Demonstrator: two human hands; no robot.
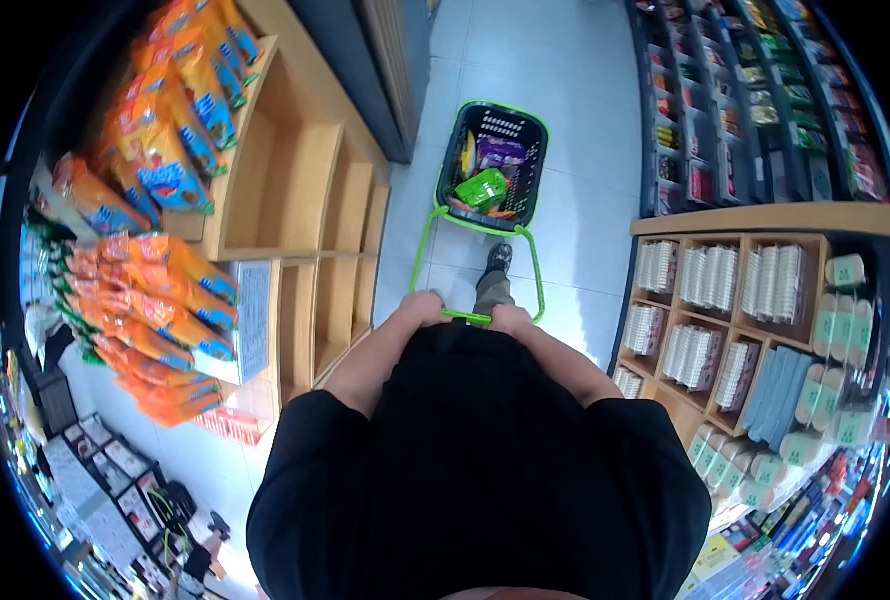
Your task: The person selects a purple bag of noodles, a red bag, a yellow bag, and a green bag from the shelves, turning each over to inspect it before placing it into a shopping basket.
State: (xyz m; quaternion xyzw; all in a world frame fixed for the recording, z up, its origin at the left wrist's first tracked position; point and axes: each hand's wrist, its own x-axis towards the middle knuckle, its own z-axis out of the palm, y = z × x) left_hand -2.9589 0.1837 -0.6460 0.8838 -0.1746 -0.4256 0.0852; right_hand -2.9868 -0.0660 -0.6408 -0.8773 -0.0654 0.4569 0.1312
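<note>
Both hands grip the bright green pull handle of a black shopping basket (540, 180) with a green rim. My left hand (425, 307) is closed round the handle's left end, and my right hand (508, 318) closes on it further right. The handle (539, 270) runs from the basket's near edge back to my waist. Inside the basket lie a green packet (482, 188), purple packets (500, 152) and something yellow (468, 155). Their exact kinds are too small to tell. My shoe (499, 259) shows on the floor under the handle.
Orange snack bags (165, 150) fill the wooden shelf unit (275, 160) on the left. On the right stand a dark rack of small packets (700, 130) and wooden cubbies (730, 240) with white packs. A tiled aisle (585, 130) runs ahead. Another person (200, 560) is at lower left.
</note>
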